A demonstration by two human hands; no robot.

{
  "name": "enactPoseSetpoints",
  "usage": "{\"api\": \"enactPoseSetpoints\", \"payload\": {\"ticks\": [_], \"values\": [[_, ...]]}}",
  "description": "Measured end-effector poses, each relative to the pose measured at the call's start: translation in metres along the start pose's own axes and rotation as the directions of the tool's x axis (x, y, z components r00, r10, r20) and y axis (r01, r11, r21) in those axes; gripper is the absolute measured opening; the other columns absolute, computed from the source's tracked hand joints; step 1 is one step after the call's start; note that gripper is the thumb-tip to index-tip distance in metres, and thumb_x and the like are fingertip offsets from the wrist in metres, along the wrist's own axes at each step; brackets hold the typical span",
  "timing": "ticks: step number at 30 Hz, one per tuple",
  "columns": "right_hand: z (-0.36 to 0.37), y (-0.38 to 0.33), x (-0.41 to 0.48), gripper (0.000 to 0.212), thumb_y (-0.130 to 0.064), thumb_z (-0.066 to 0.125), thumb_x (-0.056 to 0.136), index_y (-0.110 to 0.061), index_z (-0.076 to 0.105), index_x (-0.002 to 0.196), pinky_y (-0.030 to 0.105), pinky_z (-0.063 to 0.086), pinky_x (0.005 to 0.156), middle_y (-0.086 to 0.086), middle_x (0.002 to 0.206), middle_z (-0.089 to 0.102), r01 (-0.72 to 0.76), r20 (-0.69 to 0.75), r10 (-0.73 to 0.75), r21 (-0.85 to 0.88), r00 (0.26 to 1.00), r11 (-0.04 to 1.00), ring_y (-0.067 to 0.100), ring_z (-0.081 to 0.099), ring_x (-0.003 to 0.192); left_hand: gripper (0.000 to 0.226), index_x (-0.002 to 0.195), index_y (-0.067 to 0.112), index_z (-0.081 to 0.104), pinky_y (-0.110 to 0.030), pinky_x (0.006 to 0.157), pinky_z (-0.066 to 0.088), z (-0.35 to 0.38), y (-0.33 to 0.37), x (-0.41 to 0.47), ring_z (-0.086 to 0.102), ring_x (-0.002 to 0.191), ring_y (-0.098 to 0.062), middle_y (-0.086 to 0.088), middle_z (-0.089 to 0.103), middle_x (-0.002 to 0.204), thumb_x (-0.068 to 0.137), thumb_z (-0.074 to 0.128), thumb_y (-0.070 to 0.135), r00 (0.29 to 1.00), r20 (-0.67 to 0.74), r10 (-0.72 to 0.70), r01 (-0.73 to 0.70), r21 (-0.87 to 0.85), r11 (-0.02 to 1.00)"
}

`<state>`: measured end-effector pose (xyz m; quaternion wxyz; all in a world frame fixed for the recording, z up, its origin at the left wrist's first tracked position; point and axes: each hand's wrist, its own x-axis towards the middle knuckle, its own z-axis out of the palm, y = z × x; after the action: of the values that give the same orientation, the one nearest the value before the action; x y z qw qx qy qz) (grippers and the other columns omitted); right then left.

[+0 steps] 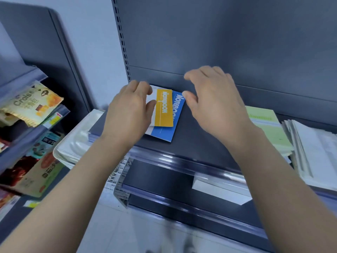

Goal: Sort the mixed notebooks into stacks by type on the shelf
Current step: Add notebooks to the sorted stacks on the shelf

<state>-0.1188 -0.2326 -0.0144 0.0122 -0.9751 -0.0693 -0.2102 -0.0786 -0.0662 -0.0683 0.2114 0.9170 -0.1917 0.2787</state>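
A yellow-and-white notebook (164,108) lies on top of a blue-and-white notebook (172,123), both on the dark shelf (200,141) near its back left. My left hand (130,112) rests on the yellow notebook's left part, the thumb touching its white cover. My right hand (213,103) hovers just right of the two notebooks with fingers loosely curved and nothing in it. A green notebook stack (268,128) sits further right on the shelf.
A pile of white notebooks (313,152) fills the shelf's right end. A white tray (78,141) sits at the shelf's left end. Snack packets (31,105) hang on the neighbouring rack at left. A white notebook (218,190) lies on the lower shelf.
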Motion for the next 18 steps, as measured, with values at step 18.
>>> {"api": "enactPoseSetpoints", "payload": {"ticks": [18], "values": [[0.1, 0.022, 0.067, 0.021, -0.019, 0.045, 0.094, -0.01, 0.055, 0.111, 0.037, 0.039, 0.086, 0.007, 0.111, 0.056, -0.013, 0.124, 0.002, 0.086, 0.992, 0.996, 0.026, 0.049, 0.102, 0.063, 0.122, 0.001, 0.043, -0.039, 0.077, 0.042, 0.105, -0.073, 0.032, 0.051, 0.109, -0.033, -0.015, 0.046, 0.125, 0.084, 0.062, 0.048, 0.684, 0.469, -0.558, 0.513, 0.234, 0.826]]}}
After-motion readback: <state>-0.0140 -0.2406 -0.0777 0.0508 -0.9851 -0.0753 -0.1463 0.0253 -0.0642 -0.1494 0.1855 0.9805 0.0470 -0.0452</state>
